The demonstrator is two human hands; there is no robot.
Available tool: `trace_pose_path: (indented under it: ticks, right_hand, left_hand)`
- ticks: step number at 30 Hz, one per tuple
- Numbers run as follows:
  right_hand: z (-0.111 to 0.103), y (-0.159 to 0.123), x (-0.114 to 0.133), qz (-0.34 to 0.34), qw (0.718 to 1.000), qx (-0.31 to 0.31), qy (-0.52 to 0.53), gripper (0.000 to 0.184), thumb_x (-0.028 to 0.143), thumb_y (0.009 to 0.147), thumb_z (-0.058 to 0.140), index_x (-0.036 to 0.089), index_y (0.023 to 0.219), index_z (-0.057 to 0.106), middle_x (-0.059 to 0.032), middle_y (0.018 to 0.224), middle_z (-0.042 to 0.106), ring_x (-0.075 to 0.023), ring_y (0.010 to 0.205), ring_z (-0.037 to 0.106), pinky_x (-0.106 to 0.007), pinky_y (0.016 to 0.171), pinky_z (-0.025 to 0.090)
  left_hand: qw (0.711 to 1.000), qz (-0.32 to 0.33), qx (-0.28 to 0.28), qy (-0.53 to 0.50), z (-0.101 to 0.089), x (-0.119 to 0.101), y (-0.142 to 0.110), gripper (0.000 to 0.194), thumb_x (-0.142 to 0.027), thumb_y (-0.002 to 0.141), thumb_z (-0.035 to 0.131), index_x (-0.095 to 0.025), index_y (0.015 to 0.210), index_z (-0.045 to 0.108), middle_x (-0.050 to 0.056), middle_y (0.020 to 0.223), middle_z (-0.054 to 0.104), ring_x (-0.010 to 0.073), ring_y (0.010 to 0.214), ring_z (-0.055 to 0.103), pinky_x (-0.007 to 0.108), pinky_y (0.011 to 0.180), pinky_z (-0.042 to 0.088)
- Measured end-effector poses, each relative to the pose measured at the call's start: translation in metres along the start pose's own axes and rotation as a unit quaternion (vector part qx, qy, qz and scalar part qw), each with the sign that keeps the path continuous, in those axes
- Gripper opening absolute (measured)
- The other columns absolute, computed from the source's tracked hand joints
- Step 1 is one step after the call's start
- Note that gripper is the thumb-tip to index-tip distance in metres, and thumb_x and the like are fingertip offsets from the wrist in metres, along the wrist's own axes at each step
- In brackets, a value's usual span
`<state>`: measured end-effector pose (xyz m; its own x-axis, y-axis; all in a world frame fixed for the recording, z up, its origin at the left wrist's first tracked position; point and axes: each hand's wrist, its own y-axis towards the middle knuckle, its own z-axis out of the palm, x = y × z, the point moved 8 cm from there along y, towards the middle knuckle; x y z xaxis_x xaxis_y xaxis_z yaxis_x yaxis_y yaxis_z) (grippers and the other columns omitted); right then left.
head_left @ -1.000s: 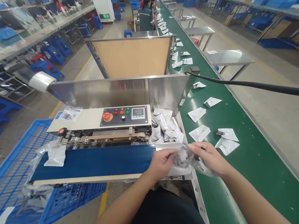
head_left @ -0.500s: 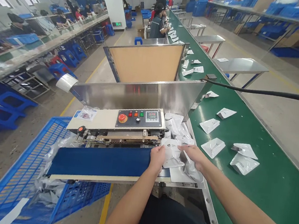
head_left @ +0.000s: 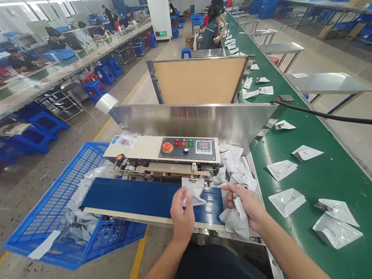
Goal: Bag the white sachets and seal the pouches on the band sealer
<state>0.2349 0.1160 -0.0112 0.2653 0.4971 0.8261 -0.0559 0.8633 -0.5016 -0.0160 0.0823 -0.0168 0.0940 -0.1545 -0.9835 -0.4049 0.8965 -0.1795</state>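
A white pouch (head_left: 194, 189) hangs at the sealing slot of the band sealer (head_left: 157, 154), its top edge at the slot and its body over the blue belt (head_left: 131, 198). Just in front of that pouch is my left hand (head_left: 182, 216), thumb and fingers curved but apart, apparently holding nothing. My right hand (head_left: 249, 206) is at the belt's right end, its lower fingers closed on another white pouch (head_left: 236, 220) that droops below it, while the index finger points left. More pouches (head_left: 235, 161) are heaped at the sealer's right end, behind my right hand.
A green conveyor (head_left: 320, 260) with scattered white pouches runs along the right. At lower left a blue basket (head_left: 46, 199) holds pouches. A metal panel (head_left: 192, 117) stands behind the sealer, and a black cable (head_left: 338, 116) crosses the conveyor. Other people sit farther back.
One pouch has moved left along the sealer, out of my fingers. My left hand has opened and come slightly nearer. My right hand keeps the other pouch. The view has shifted left.
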Motion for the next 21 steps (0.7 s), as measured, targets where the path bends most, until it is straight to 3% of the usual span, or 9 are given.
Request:
trace_pose_path:
  ticks: [3,5,7,10,12,16,19,21]
  right_hand:
    - [0.027,-0.01,-0.003,0.06,0.996,0.043,0.057,0.04,0.06,0.085,0.081,0.021,0.095,0.082,-0.0068,0.081,0.074,-0.0218,0.072,0.07,-0.034,0.07,0.06]
    - [0.03,-0.007,0.002,0.035,0.998,-0.005,0.044,0.046,0.065,0.087,0.075,0.021,0.099,0.083,-0.0102,0.098,0.079,-0.026,0.089,0.074,-0.034,0.078,0.061]
    - [0.017,-0.006,0.004,-0.015,0.994,-0.101,0.03,0.056,0.073,0.09,0.067,0.023,0.111,0.082,-0.0105,0.115,0.08,-0.0285,0.104,0.074,-0.035,0.084,0.062]
    - [-0.011,-0.017,0.002,-0.098,0.973,-0.211,0.0,0.066,0.08,0.086,0.068,0.026,0.123,0.077,-0.01,0.124,0.078,-0.0288,0.108,0.072,-0.036,0.084,0.062]
    - [-0.018,-0.027,-0.003,-0.134,0.971,-0.189,-0.054,0.067,0.08,0.079,0.077,0.025,0.116,0.079,-0.0109,0.115,0.079,-0.029,0.1,0.072,-0.037,0.081,0.061]
    - [-0.026,-0.04,-0.016,-0.141,0.973,-0.117,-0.138,0.057,0.078,0.074,0.083,0.023,0.086,0.081,-0.0091,0.088,0.079,-0.0269,0.079,0.07,-0.037,0.073,0.058]
    - [-0.047,-0.034,-0.022,-0.109,0.976,-0.168,-0.087,0.052,0.073,0.071,0.087,0.021,0.075,0.078,-0.0062,0.071,0.073,-0.0223,0.066,0.064,-0.035,0.065,0.056]
    - [-0.06,-0.022,-0.028,-0.07,0.975,-0.208,-0.025,0.049,0.066,0.066,0.092,0.02,0.071,0.076,-0.0039,0.063,0.067,-0.0191,0.059,0.061,-0.033,0.061,0.055]
  left_hand:
    - [0.968,-0.066,0.23,-0.07,0.055,0.003,-0.031,0.067,-0.058,0.087,0.086,-0.018,0.139,0.076,0.019,0.138,0.075,0.0336,0.128,0.071,0.044,0.112,0.055]
    - [0.936,-0.107,0.319,-0.105,0.086,0.004,-0.045,0.072,-0.06,0.084,0.088,-0.016,0.14,0.076,0.018,0.133,0.078,0.0335,0.123,0.072,0.043,0.107,0.057]
    - [0.934,-0.14,0.312,-0.105,0.098,0.009,-0.043,0.073,-0.064,0.081,0.088,-0.013,0.133,0.08,0.016,0.118,0.082,0.0309,0.109,0.075,0.039,0.097,0.059]
    - [0.958,-0.154,0.228,-0.08,0.091,0.016,-0.032,0.07,-0.071,0.08,0.085,-0.011,0.116,0.084,0.015,0.102,0.083,0.0264,0.092,0.074,0.034,0.084,0.058]
    - [0.969,-0.129,0.198,-0.064,0.083,0.015,-0.027,0.066,-0.071,0.083,0.082,-0.012,0.113,0.084,0.015,0.102,0.082,0.0259,0.092,0.073,0.032,0.082,0.057]
    - [0.968,-0.068,0.243,-0.018,0.087,0.008,-0.024,0.052,-0.064,0.088,0.079,-0.015,0.101,0.086,0.013,0.092,0.081,0.0271,0.088,0.071,0.032,0.079,0.056]
    - [0.977,-0.047,0.206,0.037,0.092,0.014,-0.011,0.042,-0.057,0.085,0.08,-0.016,0.074,0.082,0.007,0.075,0.074,0.0252,0.078,0.065,0.031,0.072,0.052]
    - [0.982,-0.094,0.163,0.03,0.097,0.029,-0.002,0.038,-0.053,0.081,0.082,-0.017,0.068,0.08,0.004,0.067,0.069,0.0232,0.074,0.062,0.03,0.068,0.049]
